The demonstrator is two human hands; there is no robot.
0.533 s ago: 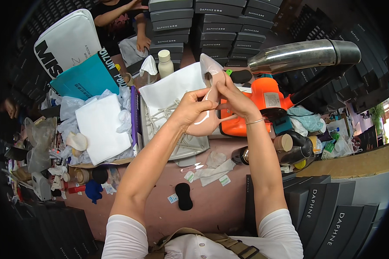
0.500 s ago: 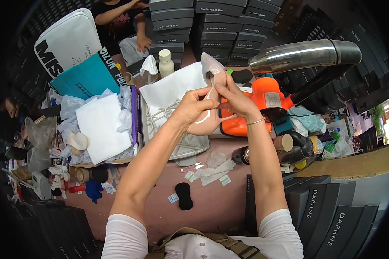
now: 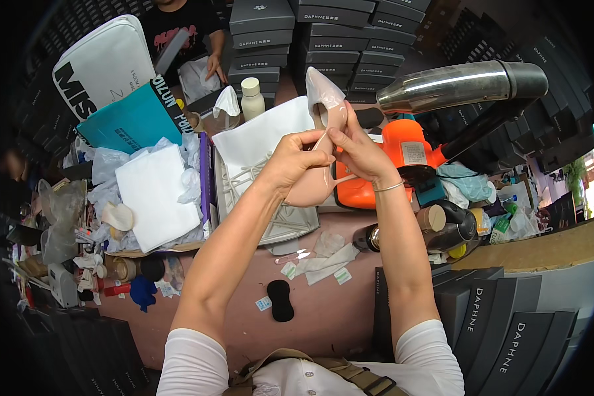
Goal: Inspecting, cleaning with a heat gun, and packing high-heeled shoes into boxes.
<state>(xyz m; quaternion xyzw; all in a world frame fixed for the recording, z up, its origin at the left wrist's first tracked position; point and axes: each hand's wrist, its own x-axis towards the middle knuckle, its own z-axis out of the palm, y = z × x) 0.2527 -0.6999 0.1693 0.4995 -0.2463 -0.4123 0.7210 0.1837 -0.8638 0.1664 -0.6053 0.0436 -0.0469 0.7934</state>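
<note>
A glossy pale pink high-heeled shoe [image 3: 310,188] is held up between my two hands over the table. Its pointed toe aims away from me, its rounded back is nearest me, and the slim heel sticks out to the right under my right hand. Clear film seems to cover the toe. My left hand [image 3: 296,158] pinches the shoe's left side with thumb and fingers. Across from it, my right hand [image 3: 363,150] grips the right side, thumb on the edge of the opening. Behind the shoe lies an open box [image 3: 234,140] with white paper and thin pale sticks.
An orange blower [image 3: 402,142] with a metal barrel [image 3: 455,86] stands right of my hands. Farther back are a cream bottle [image 3: 251,99], stacked dark shoeboxes [image 3: 330,46] and another person's hand [image 3: 214,67]. A black pad [image 3: 280,300] and paper scraps [image 3: 327,264] lie nearer me.
The shoe has turned slightly in my hands, its toe shifting a little farther away. My right fingers have shifted along its side. The other person now has a grey flat piece raised.
</note>
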